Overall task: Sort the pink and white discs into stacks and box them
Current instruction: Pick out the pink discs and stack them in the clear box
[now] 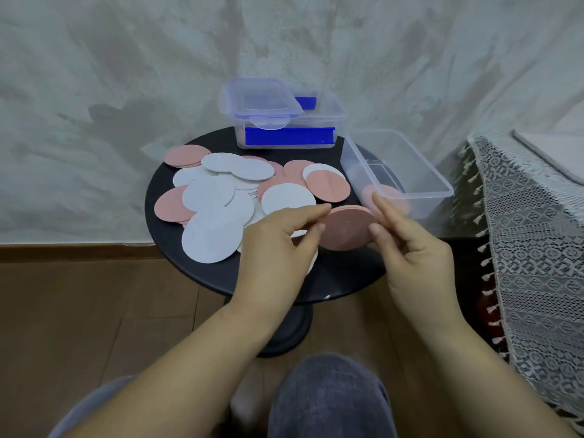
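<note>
**Barely under way: one pink stack in hand, the heap unsorted**

Evidently, in the head view, the sorting is at an early stage. A thin stack of pink round flat discs is held just above the near edge of the small round black table, between both hands. The left hand pinches its left rim with curled thumb and fingers, and the right hand pinches its right rim likewise.

Just beyond the right fingertips is the clear open plastic box, with what looks like a few pink discs at its near end (the wall blurs them). Left to do, I judge, is the loose heap of white round discs mixed with pink ones across the table; no white stack shows. The clear lidded box with blue clips sits at the back, its lid resting crooked on top.
</note>
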